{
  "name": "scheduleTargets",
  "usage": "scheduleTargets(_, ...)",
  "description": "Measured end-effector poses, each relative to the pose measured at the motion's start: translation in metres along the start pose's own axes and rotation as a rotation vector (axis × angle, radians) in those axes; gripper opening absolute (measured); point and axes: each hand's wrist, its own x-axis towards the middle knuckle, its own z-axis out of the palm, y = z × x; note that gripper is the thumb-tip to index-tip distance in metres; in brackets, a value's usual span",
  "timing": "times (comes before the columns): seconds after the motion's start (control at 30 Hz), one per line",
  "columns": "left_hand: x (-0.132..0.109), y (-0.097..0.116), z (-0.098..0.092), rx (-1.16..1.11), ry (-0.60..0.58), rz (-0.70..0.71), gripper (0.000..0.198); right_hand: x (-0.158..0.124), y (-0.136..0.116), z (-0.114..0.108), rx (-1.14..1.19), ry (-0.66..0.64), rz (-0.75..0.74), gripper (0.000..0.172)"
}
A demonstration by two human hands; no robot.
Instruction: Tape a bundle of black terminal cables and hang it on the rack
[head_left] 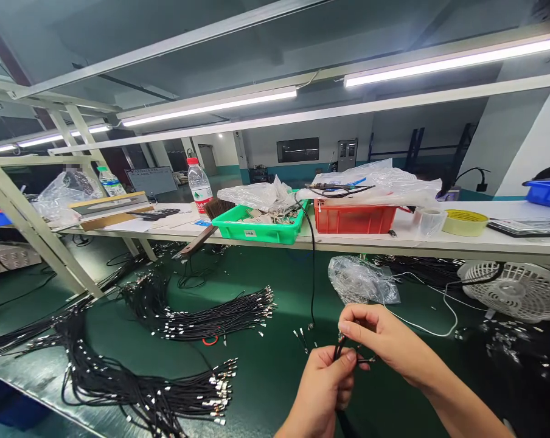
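My left hand (pixel 330 378) is closed around a few thin black cables (pixel 337 351) near their ends, at the lower middle right. Above it, the thumb and fingers of my right hand (pixel 379 333) pinch a small metal connector (pixel 341 336) at the tip of one of these cables. Another cable end with a metallic tip pokes out to the right of my left fist. The rest of the held cables hangs below my left hand. Just left of my hands, some short pieces with white tips (pixel 299 336) lie on the green bench top (pixel 261 389).
Bundles of black cables (pixel 211 313) spread over the left side, with red-handled scissors (pixel 210 341) beside them. A clear plastic bag (pixel 359 280) and a white fan (pixel 515 289) stand beneath the shelf. Green (pixel 257 231) and red bins (pixel 355 219), a bottle (pixel 198 188) and tape (pixel 465 222) are above.
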Motion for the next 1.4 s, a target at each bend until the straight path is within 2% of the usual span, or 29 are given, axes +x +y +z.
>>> scheduleTargets(0.07,0.001,-0.001,0.0,-0.005,0.008,0.006,0.037,-0.001,0.003,0.003,-0.156,0.124,-0.106,0.02)
scheduleTargets(0.2,0.0,0.003,0.0,-0.085,0.067,0.076,0.034,-0.006,0.015,0.013,-0.555,0.468,-0.42,0.017)
scheduleTargets(0.3,-0.002,0.006,0.0,-0.159,0.055,0.087,0.033,-0.011,0.028,0.018,-0.64,0.635,-0.6,0.012)
scheduleTargets(0.43,-0.001,0.005,-0.004,-0.295,0.033,-0.01,0.027,-0.013,0.04,0.019,-0.723,0.762,-0.803,0.022)
scheduleTargets(0.47,0.0,0.004,-0.005,-0.333,0.027,-0.028,0.025,-0.013,0.041,0.018,-0.726,0.772,-0.805,0.021)
scheduleTargets(0.53,0.001,0.001,-0.007,-0.374,0.023,-0.046,0.022,-0.013,0.042,0.017,-0.658,0.755,-0.668,0.01)
scheduleTargets(0.57,0.002,0.0,-0.008,-0.371,0.024,-0.047,0.021,-0.013,0.042,0.015,-0.578,0.711,-0.544,0.01)
scheduleTargets(0.67,0.002,-0.002,-0.008,-0.329,0.051,-0.012,0.023,-0.013,0.041,0.011,-0.223,0.474,-0.174,0.027)
scheduleTargets(0.73,0.002,-0.003,-0.007,-0.297,0.043,0.005,0.026,-0.014,0.04,0.008,-0.02,0.373,-0.06,0.028)
scheduleTargets(0.83,0.001,-0.003,-0.006,-0.241,0.038,0.006,0.029,-0.017,0.04,0.008,0.059,0.383,-0.053,0.028)
scheduleTargets(0.97,0.0,0.002,-0.006,-0.192,0.029,0.026,0.025,-0.023,0.038,0.011,-0.065,0.442,-0.135,0.028)
scheduleTargets(1.13,-0.002,0.009,-0.003,-0.168,-0.065,0.071,0.019,-0.026,0.037,0.008,-0.122,0.411,-0.106,0.028)
scheduleTargets(1.27,-0.003,0.011,-0.001,-0.198,-0.073,0.09,0.013,-0.025,0.038,0.005,-0.128,0.382,-0.082,0.029)
scheduleTargets(1.4,-0.004,0.015,-0.001,-0.123,-0.101,0.112,0.01,-0.024,0.037,0.006,-0.194,0.393,-0.104,0.027)
